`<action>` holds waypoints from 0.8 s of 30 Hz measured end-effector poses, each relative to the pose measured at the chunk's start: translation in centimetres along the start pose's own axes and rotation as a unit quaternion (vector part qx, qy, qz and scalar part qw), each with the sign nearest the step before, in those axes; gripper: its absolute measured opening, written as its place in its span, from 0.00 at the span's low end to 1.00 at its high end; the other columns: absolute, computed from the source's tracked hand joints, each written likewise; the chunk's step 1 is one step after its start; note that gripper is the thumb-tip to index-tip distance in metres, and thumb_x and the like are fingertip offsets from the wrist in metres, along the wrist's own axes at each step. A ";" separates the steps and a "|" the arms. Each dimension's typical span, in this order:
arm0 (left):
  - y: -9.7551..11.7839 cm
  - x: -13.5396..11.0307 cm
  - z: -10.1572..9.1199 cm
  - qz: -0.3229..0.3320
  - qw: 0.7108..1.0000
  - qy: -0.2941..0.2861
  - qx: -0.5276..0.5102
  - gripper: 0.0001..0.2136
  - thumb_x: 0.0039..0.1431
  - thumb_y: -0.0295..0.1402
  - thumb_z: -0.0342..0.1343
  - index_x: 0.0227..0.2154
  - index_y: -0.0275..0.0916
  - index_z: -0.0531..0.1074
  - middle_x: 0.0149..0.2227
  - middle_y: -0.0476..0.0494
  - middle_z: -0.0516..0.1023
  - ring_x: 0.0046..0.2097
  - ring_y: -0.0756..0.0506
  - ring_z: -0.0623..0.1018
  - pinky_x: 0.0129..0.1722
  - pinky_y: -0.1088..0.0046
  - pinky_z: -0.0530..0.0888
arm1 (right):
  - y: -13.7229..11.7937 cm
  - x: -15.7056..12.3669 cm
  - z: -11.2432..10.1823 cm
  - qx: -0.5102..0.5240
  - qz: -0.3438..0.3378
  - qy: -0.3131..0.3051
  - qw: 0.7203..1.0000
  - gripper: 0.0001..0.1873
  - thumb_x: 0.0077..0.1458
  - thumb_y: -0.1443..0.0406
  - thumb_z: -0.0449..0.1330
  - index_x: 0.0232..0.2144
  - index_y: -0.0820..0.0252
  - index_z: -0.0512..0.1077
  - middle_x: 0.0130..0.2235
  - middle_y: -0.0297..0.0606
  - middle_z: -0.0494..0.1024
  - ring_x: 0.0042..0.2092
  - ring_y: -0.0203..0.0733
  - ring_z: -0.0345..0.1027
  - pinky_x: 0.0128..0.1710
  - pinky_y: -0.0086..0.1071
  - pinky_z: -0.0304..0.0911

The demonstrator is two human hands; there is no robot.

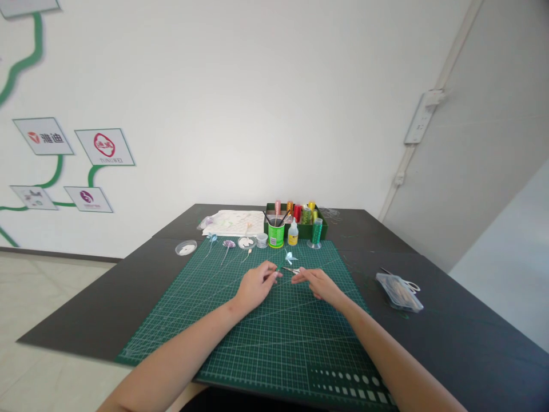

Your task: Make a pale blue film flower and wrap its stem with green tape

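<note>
My left hand is above the cutting mat, thumb and fingers pinched together on a small green piece, too small to name for sure. Close to its right, my right hand holds a small pair of scissors, whose thin dark tips point left at the green piece. Most of the scissors' handle is hidden by the fingers. Just beyond both hands, a pale blue flower lies on the mat. Further left are a purple flower, another blue flower and a small cream bud.
A green can with tools, a glue bottle and a green thread spool stand along the back. Behind them is a box of thread spools. Shallow dishes sit left; a plastic case and white-handled scissors lie right.
</note>
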State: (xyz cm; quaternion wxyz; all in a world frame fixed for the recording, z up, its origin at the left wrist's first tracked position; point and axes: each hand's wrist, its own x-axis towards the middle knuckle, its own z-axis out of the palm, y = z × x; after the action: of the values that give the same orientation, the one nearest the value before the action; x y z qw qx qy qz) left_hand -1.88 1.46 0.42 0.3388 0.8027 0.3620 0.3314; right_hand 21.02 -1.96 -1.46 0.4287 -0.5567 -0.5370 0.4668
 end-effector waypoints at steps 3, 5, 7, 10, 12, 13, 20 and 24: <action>-0.2 0.2 -0.1 -0.016 0.999 0.040 -0.010 0.05 0.68 0.36 0.49 0.42 0.42 0.67 0.43 0.44 0.85 0.38 0.44 0.85 0.43 0.67 0.75 | -0.6 -0.4 0.2 0.008 -0.019 -0.028 0.999 0.28 0.60 0.47 0.56 0.31 0.66 0.81 0.36 0.50 0.86 0.14 0.24 0.44 0.13 0.25 0.49; -0.3 0.3 -0.2 -0.023 0.998 0.057 -0.017 0.06 0.68 0.37 0.49 0.41 0.43 0.67 0.43 0.44 0.85 0.38 0.43 0.85 0.42 0.67 0.75 | -1.2 -0.9 0.5 0.019 -0.032 -0.052 0.998 0.30 0.59 0.44 0.56 0.32 0.66 0.81 0.34 0.49 0.86 0.14 0.24 0.43 0.14 0.26 0.51; -0.2 0.3 -0.3 -0.030 0.997 0.072 -0.026 0.06 0.68 0.37 0.49 0.41 0.43 0.67 0.43 0.43 0.85 0.39 0.43 0.85 0.42 0.67 0.75 | -1.9 -1.5 0.8 0.031 -0.044 -0.078 0.995 0.32 0.57 0.42 0.57 0.32 0.66 0.82 0.31 0.48 0.85 0.15 0.25 0.43 0.15 0.26 0.52; 0.0 0.2 -0.3 -0.040 0.994 0.092 -0.038 0.08 0.67 0.37 0.49 0.44 0.42 0.67 0.43 0.42 0.85 0.41 0.42 0.84 0.44 0.65 0.74 | -2.8 -2.4 1.3 0.050 -0.061 -0.109 0.991 0.33 0.56 0.41 0.58 0.32 0.66 0.83 0.29 0.47 0.84 0.16 0.26 0.42 0.16 0.27 0.55; 0.2 0.1 -0.3 -0.043 0.993 0.099 -0.051 0.10 0.66 0.37 0.51 0.47 0.42 0.68 0.42 0.42 0.85 0.41 0.41 0.84 0.45 0.64 0.74 | -3.2 -2.9 1.6 0.062 -0.069 -0.117 0.989 0.33 0.55 0.41 0.59 0.33 0.65 0.84 0.26 0.45 0.83 0.16 0.26 0.43 0.17 0.28 0.56; 0.2 0.1 -0.3 -0.042 0.992 0.098 -0.060 0.11 0.65 0.38 0.51 0.48 0.42 0.68 0.42 0.42 0.85 0.41 0.41 0.84 0.46 0.64 0.74 | -3.3 -3.0 1.7 0.068 -0.072 -0.117 0.988 0.33 0.54 0.41 0.60 0.32 0.65 0.84 0.25 0.44 0.83 0.16 0.26 0.43 0.17 0.28 0.56; -0.4 0.7 -0.2 -0.052 0.981 0.056 -0.177 0.17 0.61 0.45 0.56 0.44 0.38 0.71 0.40 0.38 0.85 0.38 0.41 0.84 0.44 0.64 0.76 | -3.3 -2.8 1.5 0.114 -0.088 -0.017 0.989 0.31 0.55 0.42 0.59 0.28 0.64 0.82 0.20 0.38 0.77 0.16 0.27 0.44 0.17 0.28 0.51; -0.8 1.2 -0.3 -0.081 0.966 0.034 -0.243 0.21 0.57 0.50 0.59 0.43 0.37 0.70 0.38 0.36 0.85 0.35 0.42 0.84 0.40 0.65 0.76 | -2.9 -2.2 0.9 0.116 -0.088 0.081 0.986 0.28 0.55 0.43 0.58 0.32 0.64 0.79 0.20 0.33 0.72 0.17 0.29 0.44 0.18 0.30 0.52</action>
State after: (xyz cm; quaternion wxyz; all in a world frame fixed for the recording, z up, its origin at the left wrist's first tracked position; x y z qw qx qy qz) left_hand -1.76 2.87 0.30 0.5368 0.6529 0.3454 0.4077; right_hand 19.62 -4.02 1.34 0.5720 -0.4898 -0.4895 0.4398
